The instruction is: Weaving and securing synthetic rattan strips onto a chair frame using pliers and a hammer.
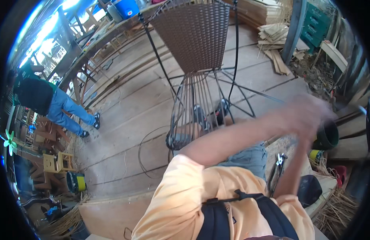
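Note:
My left arm reaches across my body to the right, and my left hand [309, 113] is a motion blur above a dark round pot [328, 137]. Rising from below, my right forearm ends with my right hand [304, 138] under that same blur, beside the pot. The blur hides whether either hand holds anything. In front of me stands a metal chair frame [233, 60] with a brown woven back [193, 36] and loose upright strands at the seat [195, 102]. My shoes show through those strands. A pair of pliers [277, 162] lies near my right elbow.
Another person [53, 102] in blue jeans stands at the left on the plank floor. Stacked wood offcuts [279, 48] lie at the back right, a small yellow stool [59, 162] and a yellow-and-black can [77, 182] at the left, and straw [337, 212] at the lower right.

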The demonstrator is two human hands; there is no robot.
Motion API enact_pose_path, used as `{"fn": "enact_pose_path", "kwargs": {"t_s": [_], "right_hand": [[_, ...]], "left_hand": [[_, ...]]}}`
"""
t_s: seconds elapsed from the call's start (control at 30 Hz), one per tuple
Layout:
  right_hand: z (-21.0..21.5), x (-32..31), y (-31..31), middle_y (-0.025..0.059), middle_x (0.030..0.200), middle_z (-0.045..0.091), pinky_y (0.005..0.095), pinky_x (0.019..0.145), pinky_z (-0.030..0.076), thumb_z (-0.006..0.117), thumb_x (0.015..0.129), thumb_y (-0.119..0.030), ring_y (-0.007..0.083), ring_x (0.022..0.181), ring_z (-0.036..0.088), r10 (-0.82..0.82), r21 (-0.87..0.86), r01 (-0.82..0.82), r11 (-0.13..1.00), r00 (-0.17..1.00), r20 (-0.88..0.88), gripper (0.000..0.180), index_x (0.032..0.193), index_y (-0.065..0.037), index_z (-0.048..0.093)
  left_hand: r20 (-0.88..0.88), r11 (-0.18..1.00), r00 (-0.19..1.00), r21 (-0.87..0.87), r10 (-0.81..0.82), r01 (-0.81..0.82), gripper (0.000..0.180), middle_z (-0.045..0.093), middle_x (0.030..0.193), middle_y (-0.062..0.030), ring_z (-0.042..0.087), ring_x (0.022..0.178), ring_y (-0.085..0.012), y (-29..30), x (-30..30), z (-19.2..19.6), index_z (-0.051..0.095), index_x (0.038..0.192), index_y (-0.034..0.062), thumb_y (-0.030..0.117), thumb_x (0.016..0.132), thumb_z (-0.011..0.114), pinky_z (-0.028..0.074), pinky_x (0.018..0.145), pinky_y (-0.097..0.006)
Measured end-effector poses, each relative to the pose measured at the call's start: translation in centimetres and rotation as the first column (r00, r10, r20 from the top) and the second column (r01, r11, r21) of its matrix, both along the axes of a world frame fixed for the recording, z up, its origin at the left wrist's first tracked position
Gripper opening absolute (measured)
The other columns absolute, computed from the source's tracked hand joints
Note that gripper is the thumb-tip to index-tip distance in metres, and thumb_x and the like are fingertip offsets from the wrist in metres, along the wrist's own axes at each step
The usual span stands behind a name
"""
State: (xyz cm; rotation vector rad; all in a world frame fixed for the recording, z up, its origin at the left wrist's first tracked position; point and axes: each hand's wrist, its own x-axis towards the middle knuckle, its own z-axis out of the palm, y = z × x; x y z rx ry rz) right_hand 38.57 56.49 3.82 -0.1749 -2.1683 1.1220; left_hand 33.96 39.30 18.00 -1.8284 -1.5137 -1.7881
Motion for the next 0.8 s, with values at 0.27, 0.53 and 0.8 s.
{"fn": "enact_pose_path", "kwargs": {"t_s": [0.27, 0.53, 0.8], "right_hand": [[8.8, 0.0, -1.1, 0.0093, 0.096, 0.055, 0.0334, 0.071, 0.044, 0.045, 0.092, -0.025, 0.0185, 0.082, 0.052, 0.597, -0.695, -0.681, 0.229, 0.662, -0.453, 0.031, 0.112, -0.003, 0.054], [14.8, 8.6, 5.7, 0.0002, 0.072, 0.049, 0.0248, 0.061, 0.035, 0.058, 0.084, -0.013, 0.0075, 0.062, 0.047, 0.232, -0.459, -0.771, 0.442, 0.592, -0.772, 0.026, 0.106, -0.001, 0.053], [0.9, -7.2, -16.1, 0.0046, 0.093, 0.056, 0.0239, 0.063, 0.041, 0.051, 0.091, -0.025, 0.0096, 0.069, 0.047, 0.557, -0.206, -0.518, 0.830, 0.786, 0.266, 0.045, 0.130, -0.004, 0.041]], "left_hand": [[0.101, 0.892, 0.950, -0.385, 0.295, -0.236, 0.032, 0.061, 0.096, -0.0190, 0.061, 0.089, -0.0339, -6.1, -1.9, 6.2, 0.059, 0.097, -0.0025, 0.014, 0.069, 0.059, 0.051, 0.074, -0.037], [-0.129, 0.496, 0.698, -0.613, 0.705, -0.614, 0.030, 0.063, 0.076, -0.0145, 0.062, 0.075, -0.0345, -9.5, -8.4, -9.3, 0.060, 0.082, 0.0031, 0.029, 0.089, 0.047, 0.049, 0.065, -0.044], [-0.244, 0.629, 0.782, -0.481, 0.574, -0.611, 0.040, 0.061, 0.063, -0.0137, 0.061, 0.058, -0.0332, -7.5, 1.1, -2.3, 0.058, 0.063, 0.0061, 0.033, 0.089, 0.045, 0.047, 0.057, -0.043]]}}
